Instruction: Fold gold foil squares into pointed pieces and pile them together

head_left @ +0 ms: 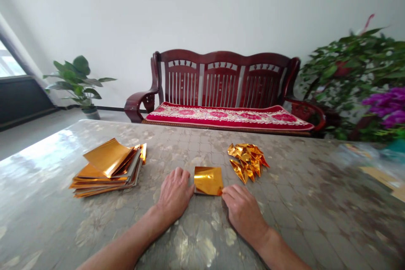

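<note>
Head view: I look forward and down over my bare forearms at a long table with a glossy, mottled grey-and-tan cover (286, 202).

Foil sheet: a square sheet of shiny gold foil (208, 181) lies flat between my hands, toward the table's near edge.

Left hand: my left hand (175, 192) rests palm down, its fingers together and slightly curled, with the fingertips (190, 186) against the sheet's left edge.

Right hand: my right hand (243, 213) rests palm down, with the fingertips (225, 192) at the sheet's lower right corner.

Grip: neither hand is spread wide; my left hand isn't pinching, and I can't tell whether my right fingertips hold the corner.

Left of me: a loose stack of square gold-and-orange foil sheets (106, 171) sits toward the table's left edge, well apart from my left hand.

Ahead: a heap of pointed, folded gold foil pieces (248, 161) lies near the sheet's upper right corner.

Beyond the far edge: a dark red wooden bench with a slatted back (221, 78) holds a red-and-cream floral cushion (228, 117).
</note>
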Demonstrator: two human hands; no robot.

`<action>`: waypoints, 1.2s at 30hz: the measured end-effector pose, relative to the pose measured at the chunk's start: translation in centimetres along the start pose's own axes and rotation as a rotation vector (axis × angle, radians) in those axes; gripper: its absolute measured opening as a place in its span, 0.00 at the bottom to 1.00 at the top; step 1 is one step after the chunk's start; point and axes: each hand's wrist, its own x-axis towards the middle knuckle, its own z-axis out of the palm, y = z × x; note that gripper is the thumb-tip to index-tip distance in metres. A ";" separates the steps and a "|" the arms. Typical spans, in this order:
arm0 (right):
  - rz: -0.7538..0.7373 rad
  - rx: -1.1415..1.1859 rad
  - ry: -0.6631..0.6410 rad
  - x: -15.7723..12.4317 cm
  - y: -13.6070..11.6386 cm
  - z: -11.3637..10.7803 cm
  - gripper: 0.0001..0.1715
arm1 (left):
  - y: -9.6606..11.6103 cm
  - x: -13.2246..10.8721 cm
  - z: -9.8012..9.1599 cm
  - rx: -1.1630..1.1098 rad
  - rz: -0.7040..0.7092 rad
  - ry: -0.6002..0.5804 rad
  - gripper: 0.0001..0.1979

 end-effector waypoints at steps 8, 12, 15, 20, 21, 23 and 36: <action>-0.004 -0.021 -0.004 0.2 0.0 0.3 0.13 | 0.3 0.1 -0.1 -0.284 0.003 -0.063 0.18; 0.009 -0.028 -0.012 0.2 -0.1 0.4 0.12 | 0.6 0.2 0.3 -0.636 -0.076 -0.079 0.20; 0.014 -0.039 -0.013 0.3 -0.4 0.3 0.12 | 1.2 0.2 1.5 -0.827 -0.102 -0.050 0.11; 0.033 0.018 0.006 0.9 -0.8 -0.1 0.13 | 1.4 0.5 2.8 -0.866 -0.086 0.154 0.11; 0.038 0.056 0.026 1.0 -0.8 -0.3 0.14 | 1.2 0.6 2.6 -0.805 -0.049 0.223 0.12; 0.052 0.150 0.090 1.1 -0.9 -0.5 0.16 | 0.7 0.5 1.9 -0.603 0.095 0.363 0.13; 0.132 0.215 0.074 1.6 -2.3 -1.1 0.11 | 2.7 -1.7 0.6 -0.138 0.583 0.349 0.14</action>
